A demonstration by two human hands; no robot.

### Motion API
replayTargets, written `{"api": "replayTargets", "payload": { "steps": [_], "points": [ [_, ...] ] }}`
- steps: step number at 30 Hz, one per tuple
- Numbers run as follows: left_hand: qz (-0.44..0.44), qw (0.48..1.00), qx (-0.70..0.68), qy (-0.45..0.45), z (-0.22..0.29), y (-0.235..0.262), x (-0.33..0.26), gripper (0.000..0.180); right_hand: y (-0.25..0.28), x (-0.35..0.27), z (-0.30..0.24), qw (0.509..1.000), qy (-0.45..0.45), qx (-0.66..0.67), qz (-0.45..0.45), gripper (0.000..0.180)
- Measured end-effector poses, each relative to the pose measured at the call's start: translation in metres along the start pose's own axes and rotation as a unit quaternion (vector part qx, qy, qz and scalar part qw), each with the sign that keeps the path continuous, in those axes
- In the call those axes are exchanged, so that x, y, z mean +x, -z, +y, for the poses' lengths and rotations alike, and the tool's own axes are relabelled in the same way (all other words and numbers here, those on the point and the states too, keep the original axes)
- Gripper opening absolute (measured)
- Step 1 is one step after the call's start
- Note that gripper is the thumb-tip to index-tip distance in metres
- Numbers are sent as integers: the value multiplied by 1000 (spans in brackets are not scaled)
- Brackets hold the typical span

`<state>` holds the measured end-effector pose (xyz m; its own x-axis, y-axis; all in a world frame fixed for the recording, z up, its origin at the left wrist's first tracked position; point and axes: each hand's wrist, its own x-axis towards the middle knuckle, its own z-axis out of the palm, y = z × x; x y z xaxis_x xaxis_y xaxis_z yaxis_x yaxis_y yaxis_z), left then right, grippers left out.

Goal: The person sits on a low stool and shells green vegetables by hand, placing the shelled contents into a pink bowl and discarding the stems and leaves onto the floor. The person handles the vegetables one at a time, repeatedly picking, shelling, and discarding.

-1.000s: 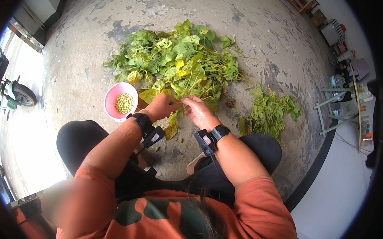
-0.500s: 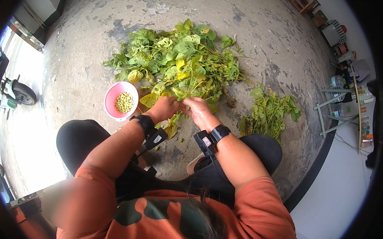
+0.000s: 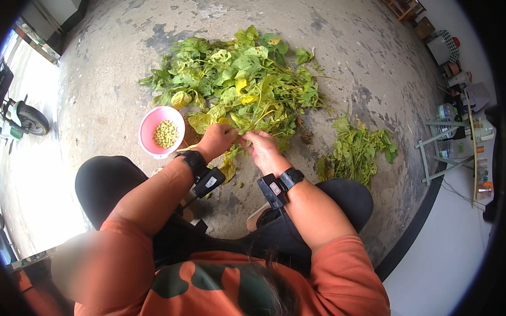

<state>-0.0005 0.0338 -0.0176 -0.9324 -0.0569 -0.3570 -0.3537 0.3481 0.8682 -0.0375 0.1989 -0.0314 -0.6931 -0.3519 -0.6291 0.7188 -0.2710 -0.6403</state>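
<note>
A big heap of green leafy bean stalks lies on the concrete floor in front of me. My left hand and my right hand meet at its near edge, both closed on the same leafy stalk pulled from the heap. A pink bowl holding several green pods stands just left of my left hand. Both wrists wear black bands with small black devices.
A smaller pile of stripped green stalks lies to my right. My knees in black trousers flank the working spot. A scooter stands at the far left; a metal rack with bottles is at the right.
Both hands have stayed together at the heap's near edge, shifting only slightly on the stalk. The bowl and the piles have not moved.
</note>
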Motion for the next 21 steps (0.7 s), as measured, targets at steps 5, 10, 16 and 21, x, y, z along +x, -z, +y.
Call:
{"api": "replayTargets", "payload": {
  "steps": [5,10,16,21],
  "points": [
    [-76,987,-134,42,7,6,-5,25,3,2,-1,999,-15,30,-20,12],
    [-42,981,-183,53,3,12,-2,25,6,7,-5,998,-5,54,-28,9],
    [189,966,163,-63,-29,73,23,23,11,6,-11,1000,-4,-16,14,11],
    [226,927,298,6,-61,108,24,26,10,7,-21,1000,4,-21,20,10]
  ]
}}
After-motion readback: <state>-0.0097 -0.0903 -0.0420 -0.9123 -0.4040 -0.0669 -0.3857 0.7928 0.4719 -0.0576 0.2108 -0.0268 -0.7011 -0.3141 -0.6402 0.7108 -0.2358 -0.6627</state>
